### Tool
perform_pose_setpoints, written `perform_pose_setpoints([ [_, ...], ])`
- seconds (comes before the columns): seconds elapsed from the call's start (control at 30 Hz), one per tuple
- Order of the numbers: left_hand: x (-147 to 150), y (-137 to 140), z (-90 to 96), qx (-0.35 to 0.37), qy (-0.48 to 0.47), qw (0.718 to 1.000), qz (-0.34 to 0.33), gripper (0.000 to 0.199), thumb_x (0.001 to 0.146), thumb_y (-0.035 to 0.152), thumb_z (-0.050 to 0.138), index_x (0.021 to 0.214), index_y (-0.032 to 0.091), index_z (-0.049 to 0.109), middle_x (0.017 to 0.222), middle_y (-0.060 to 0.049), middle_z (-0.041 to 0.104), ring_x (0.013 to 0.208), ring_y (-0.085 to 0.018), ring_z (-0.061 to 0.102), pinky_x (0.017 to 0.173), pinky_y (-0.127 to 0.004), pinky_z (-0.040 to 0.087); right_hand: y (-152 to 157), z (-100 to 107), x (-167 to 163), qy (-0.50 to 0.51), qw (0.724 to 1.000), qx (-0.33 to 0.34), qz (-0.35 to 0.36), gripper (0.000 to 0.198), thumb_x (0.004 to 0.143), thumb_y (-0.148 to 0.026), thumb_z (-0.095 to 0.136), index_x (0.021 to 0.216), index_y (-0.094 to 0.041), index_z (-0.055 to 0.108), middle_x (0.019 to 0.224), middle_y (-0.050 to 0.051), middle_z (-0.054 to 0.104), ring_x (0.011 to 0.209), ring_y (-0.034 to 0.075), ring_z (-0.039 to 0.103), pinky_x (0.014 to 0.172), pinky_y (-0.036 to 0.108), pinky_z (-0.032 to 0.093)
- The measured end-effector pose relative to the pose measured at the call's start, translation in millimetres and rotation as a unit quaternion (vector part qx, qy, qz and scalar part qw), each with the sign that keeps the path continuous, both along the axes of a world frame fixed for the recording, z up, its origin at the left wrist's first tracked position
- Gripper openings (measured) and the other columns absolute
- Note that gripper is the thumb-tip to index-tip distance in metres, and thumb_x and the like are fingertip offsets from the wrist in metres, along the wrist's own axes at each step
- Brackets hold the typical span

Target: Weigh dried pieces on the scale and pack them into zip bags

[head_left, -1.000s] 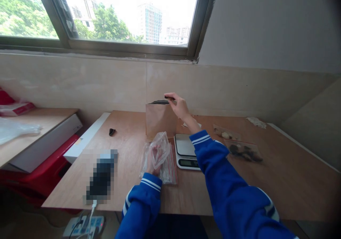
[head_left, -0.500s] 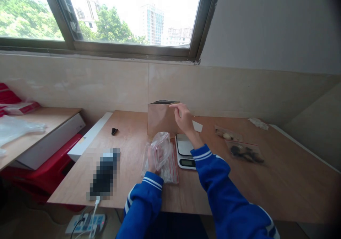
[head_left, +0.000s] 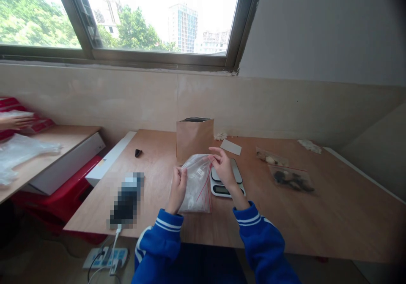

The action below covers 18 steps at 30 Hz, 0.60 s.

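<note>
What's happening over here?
A person is holding a clear plastic bag above a pile of similar bags, the left hand gripping one side, the right hand at the red-lined edge. Behind stands an open brown paper bag; a white scale sits to the right, with a bag of dark pieces farther right.

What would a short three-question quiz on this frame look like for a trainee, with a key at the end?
1. Multiple choice: What stands upright just beyond the clear plastic bag?
A) a glass jar
B) a brown paper bag
C) a metal bucket

2. True or false: The left hand and the right hand both have their fingers on the clear plastic bag.

3. Fill in the blank: The white device with a display, partly hidden by the right hand and wrist, is a ______.

Key:
1. B
2. True
3. scale
</note>
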<state>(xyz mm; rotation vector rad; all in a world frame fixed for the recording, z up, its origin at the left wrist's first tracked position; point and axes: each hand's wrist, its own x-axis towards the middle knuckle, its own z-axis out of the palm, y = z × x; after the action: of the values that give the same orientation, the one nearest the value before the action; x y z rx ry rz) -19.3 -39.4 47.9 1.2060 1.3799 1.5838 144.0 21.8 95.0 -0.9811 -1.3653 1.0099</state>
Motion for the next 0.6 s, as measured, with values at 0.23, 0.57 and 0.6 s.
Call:
perform_pose_setpoints([
  [0.23, 4, -7, 4.9, 0.003, 0.022, 0.998, 0.066, 0.03, 0.091, 0.05, 0.047, 0.09, 0.023, 0.035, 0.076, 0.002, 0.048, 0.063, -0.013, 0.052, 0.059, -0.026, 0.046, -56, -26, -29, 0.121, 0.948, -0.228, 0.186, 0.066, 0.07, -0.052, 0.076, 0.119, -0.019, 0.044, 0.091, 0.007, 0.073, 0.063, 0.017, 0.068, 0.054, 0.028, 0.054],
  [0.57, -88, 47, 18.0, -0.102, 0.343, 0.915, 0.184, 0.04, 0.087, 0.04, 0.052, 0.111, 0.009, 0.047, 0.117, -0.022, 0.053, 0.115, -0.034, 0.055, 0.096, -0.05, 0.045, -55, -64, -20, -0.054, 0.975, -0.208, 0.053, 0.059, 0.07, -0.044, 0.07, 0.116, -0.017, 0.045, 0.083, 0.005, 0.069, 0.052, 0.018, 0.063, 0.046, 0.031, 0.051],
  [0.6, -102, 58, 22.4, -0.122, 0.391, 0.888, 0.208, 0.045, 0.087, 0.039, 0.053, 0.117, 0.006, 0.046, 0.123, -0.026, 0.05, 0.12, -0.038, 0.051, 0.098, -0.053, 0.042, -57, -67, -22, -0.103, 0.98, -0.168, 0.0, 0.058, 0.072, -0.041, 0.068, 0.119, -0.017, 0.045, 0.089, 0.008, 0.069, 0.06, 0.021, 0.066, 0.054, 0.036, 0.054],
])
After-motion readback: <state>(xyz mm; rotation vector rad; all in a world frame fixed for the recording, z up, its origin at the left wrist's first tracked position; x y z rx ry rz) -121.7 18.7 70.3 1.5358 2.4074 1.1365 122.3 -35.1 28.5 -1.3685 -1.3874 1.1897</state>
